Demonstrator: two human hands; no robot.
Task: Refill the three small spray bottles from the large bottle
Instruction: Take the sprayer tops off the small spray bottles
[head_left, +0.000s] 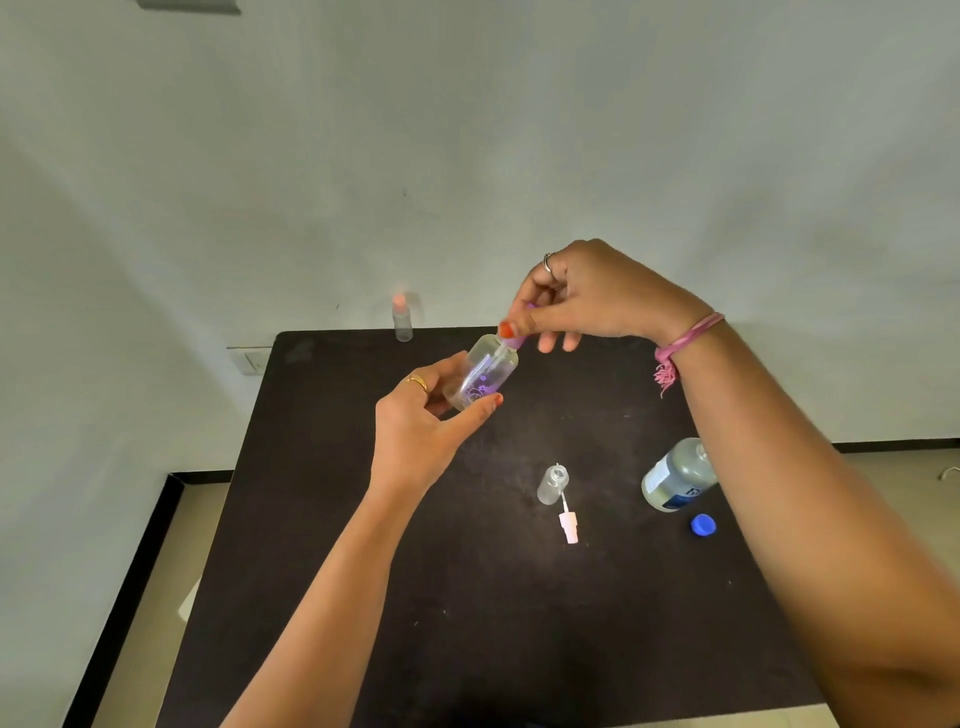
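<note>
Both hands' fingers (519, 325) pinch purple bottle (483, 374); open bottle (551, 484), blue cap (703, 525) nearby.

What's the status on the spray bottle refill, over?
Left hand grips clear purple-printed spray bottle; right hand pinches its purple spray top. Large clear bottle uncapped, blue cap beside it. Nothing in the way.
</note>
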